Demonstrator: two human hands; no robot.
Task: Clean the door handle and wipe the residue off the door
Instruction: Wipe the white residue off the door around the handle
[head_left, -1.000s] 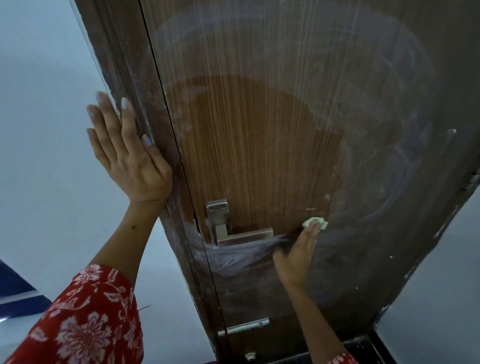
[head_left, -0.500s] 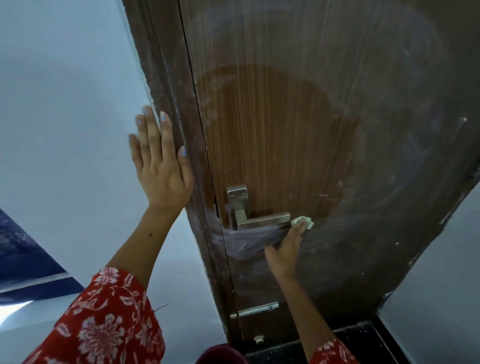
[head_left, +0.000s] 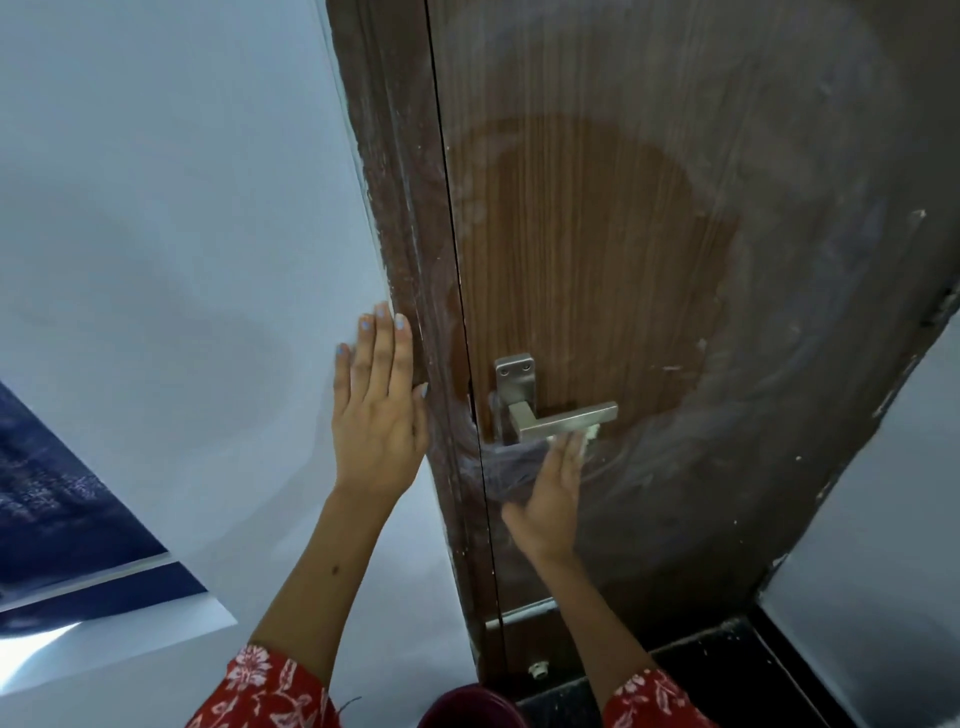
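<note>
A brown wooden door (head_left: 597, 249) has a clean patch in its middle, ringed by whitish smeared residue (head_left: 810, 322). A square silver lever handle (head_left: 563, 418) sticks out to the right of its back plate. My right hand (head_left: 550, 493) lies flat against the door just under the lever, pressing a small pale cloth (head_left: 591, 432) whose edge peeks out below the lever's tip. My left hand (head_left: 376, 410) rests flat, fingers together, on the white wall where it meets the door frame (head_left: 400, 208), holding nothing.
The white wall (head_left: 171, 234) fills the left side. A dark blue surface (head_left: 57, 499) shows at the lower left. A metal latch (head_left: 519, 616) sits low on the door edge. Dark floor (head_left: 727, 675) lies below the door, and a dark red round object (head_left: 470, 709) at the bottom edge.
My right hand slid the cloth leftward along the door, from right of the lever's tip to underneath the lever. The view shifted left, and my left hand stayed on the wall by the frame.
</note>
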